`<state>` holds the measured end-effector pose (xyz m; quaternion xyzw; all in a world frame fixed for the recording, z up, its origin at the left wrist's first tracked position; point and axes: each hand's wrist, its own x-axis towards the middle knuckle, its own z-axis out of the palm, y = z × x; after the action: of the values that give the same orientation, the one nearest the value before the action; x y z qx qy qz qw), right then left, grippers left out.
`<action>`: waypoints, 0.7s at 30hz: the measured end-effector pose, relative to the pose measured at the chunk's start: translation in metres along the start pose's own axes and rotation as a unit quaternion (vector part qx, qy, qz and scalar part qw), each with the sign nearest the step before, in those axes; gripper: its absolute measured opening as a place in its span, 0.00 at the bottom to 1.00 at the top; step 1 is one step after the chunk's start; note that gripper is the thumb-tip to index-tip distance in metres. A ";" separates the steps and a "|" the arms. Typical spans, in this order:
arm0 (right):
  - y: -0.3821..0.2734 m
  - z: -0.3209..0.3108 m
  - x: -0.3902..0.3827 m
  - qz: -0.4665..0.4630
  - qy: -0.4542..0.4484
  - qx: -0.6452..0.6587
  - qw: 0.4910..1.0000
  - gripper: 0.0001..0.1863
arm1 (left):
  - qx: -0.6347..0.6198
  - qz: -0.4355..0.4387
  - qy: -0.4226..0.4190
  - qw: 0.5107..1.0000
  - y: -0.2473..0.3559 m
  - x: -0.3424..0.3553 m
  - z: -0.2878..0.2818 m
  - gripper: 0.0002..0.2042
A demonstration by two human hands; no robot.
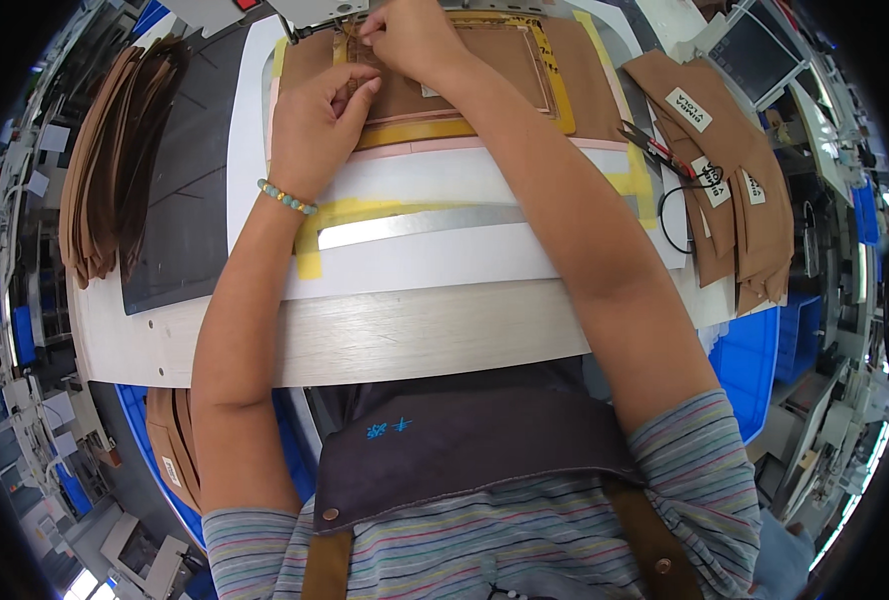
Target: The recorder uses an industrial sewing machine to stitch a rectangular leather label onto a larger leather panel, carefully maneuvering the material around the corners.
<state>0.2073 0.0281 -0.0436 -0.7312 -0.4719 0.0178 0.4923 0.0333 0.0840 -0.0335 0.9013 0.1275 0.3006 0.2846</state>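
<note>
My left hand [323, 125] is closed, fingers curled near the left side of a yellow frame [465, 128] on brown fabric [475, 75]; what it holds, if anything, I cannot make out. My right hand [410, 40] is above it at the frame's upper-left part, fingertips pinched on something too small to name, beside a machine head [310, 25]. A metal ruler [415, 225] lies on the white backing below the frame.
Stacked brown pieces [105, 155] lie on a dark mat [180, 200] at left. Labelled brown pieces [745, 230], red-handled scissors [670, 160] and a black cord lie at right. Blue bins [750, 370] stand under the table's edge [435, 330]. A screen [740, 45] is at upper right.
</note>
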 end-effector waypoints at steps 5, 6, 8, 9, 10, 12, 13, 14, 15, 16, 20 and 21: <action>0.008 -0.022 -0.004 -0.107 0.069 -0.104 0.986 0.06 | -0.007 0.001 0.023 1.000 0.003 0.002 -0.001 0.08; 0.010 -0.021 -0.001 -0.110 0.067 -0.106 0.986 0.06 | -0.003 -0.001 0.031 1.000 0.004 0.003 -0.001 0.08; -0.001 -0.017 0.003 0.116 -0.044 0.201 0.972 0.08 | 0.002 -0.007 0.043 0.999 0.001 0.002 -0.002 0.07; -0.004 -0.013 0.005 0.114 -0.047 0.199 0.972 0.08 | -0.004 -0.015 0.055 0.998 -0.001 0.002 -0.003 0.07; -0.002 -0.010 0.007 0.119 -0.039 0.277 0.953 0.10 | -0.011 -0.020 0.066 0.998 -0.001 0.003 -0.004 0.07; 0.002 -0.009 0.009 0.121 -0.031 0.351 0.928 0.14 | -0.018 -0.026 0.064 0.997 0.000 0.004 -0.003 0.08; 0.001 -0.009 0.008 0.126 -0.038 0.345 0.929 0.14 | -0.022 -0.036 0.061 0.997 0.000 0.003 -0.004 0.08; 0.000 -0.008 0.007 0.131 -0.046 0.338 0.931 0.14 | -0.021 -0.037 0.064 0.997 -0.001 0.003 -0.005 0.08; -0.002 -0.008 0.008 0.129 -0.049 0.338 0.931 0.14 | -0.017 -0.037 0.061 0.997 -0.002 0.002 -0.005 0.08; 0.000 -0.010 0.008 0.129 -0.057 0.359 0.923 0.14 | -0.014 -0.035 0.055 0.998 -0.002 0.003 -0.005 0.08; 0.004 -0.007 0.008 0.139 -0.058 0.423 0.894 0.14 | -0.019 -0.033 0.060 0.997 -0.002 0.003 -0.004 0.08; 0.004 -0.006 0.008 0.140 -0.058 0.422 0.894 0.14 | -0.020 -0.031 0.061 0.997 -0.003 0.003 -0.004 0.08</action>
<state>0.2176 0.0292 -0.0397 -0.5111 -0.3403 0.3267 0.7185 0.0329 0.0894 -0.0310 0.8712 0.1663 0.3482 0.3034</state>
